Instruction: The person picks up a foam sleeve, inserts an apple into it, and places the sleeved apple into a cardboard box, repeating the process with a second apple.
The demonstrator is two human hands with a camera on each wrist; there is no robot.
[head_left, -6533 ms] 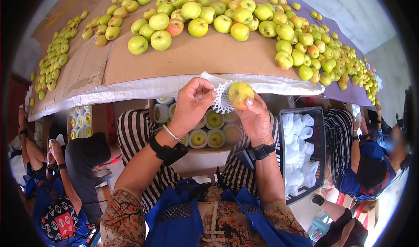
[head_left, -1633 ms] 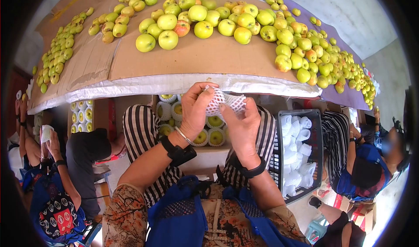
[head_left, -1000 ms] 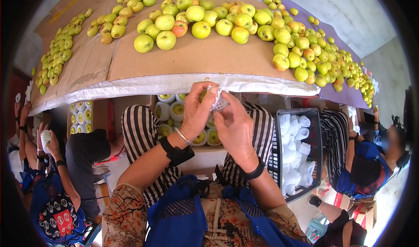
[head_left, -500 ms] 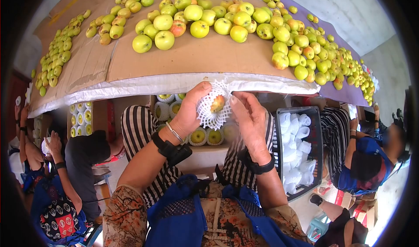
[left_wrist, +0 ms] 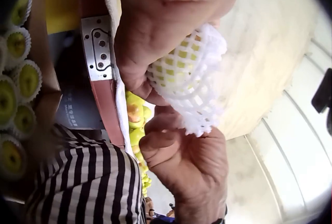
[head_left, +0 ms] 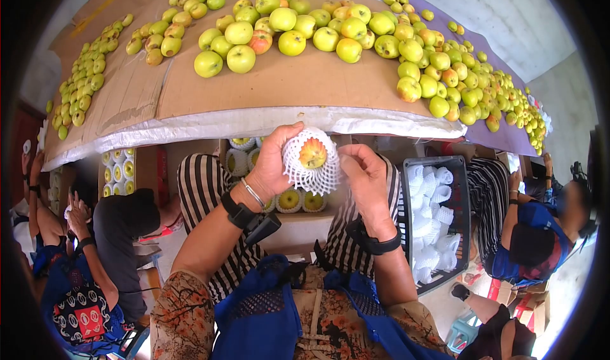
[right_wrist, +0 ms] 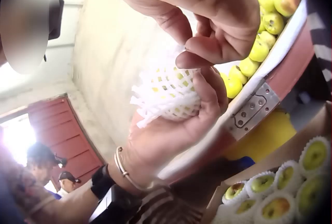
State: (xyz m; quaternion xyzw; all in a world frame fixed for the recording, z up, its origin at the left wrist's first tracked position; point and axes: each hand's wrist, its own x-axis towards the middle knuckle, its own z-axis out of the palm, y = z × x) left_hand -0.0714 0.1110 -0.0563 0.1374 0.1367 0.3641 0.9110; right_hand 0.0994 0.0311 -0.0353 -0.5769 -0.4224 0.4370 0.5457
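My left hand [head_left: 272, 163] holds a yellow-green apple [head_left: 312, 153] with a reddish patch, dressed in a white foam net [head_left: 306, 181]. The apple's reddish end shows through the net's opening in the head view. In the left wrist view, the foam net [left_wrist: 199, 92] covers most of the apple and its frilled edge reaches my right hand [left_wrist: 189, 159]. My right hand [head_left: 367, 179] pinches at the net's edge with thumb and fingertips, as the right wrist view shows. Both hands are just in front of the table edge, above my lap.
Loose apples [head_left: 241, 58] lie on the cardboard-covered table [head_left: 273, 93]. Below its edge, a carton holds netted apples [head_left: 289, 200]. A black crate [head_left: 469, 233] of white foam nets [head_left: 432, 220] stands at my right. Other people sit on both sides.
Earlier my right hand held the bare apple beside the net. The apple then went into the net in my left hand, and its reddish end now faces up, with the net spread around it.
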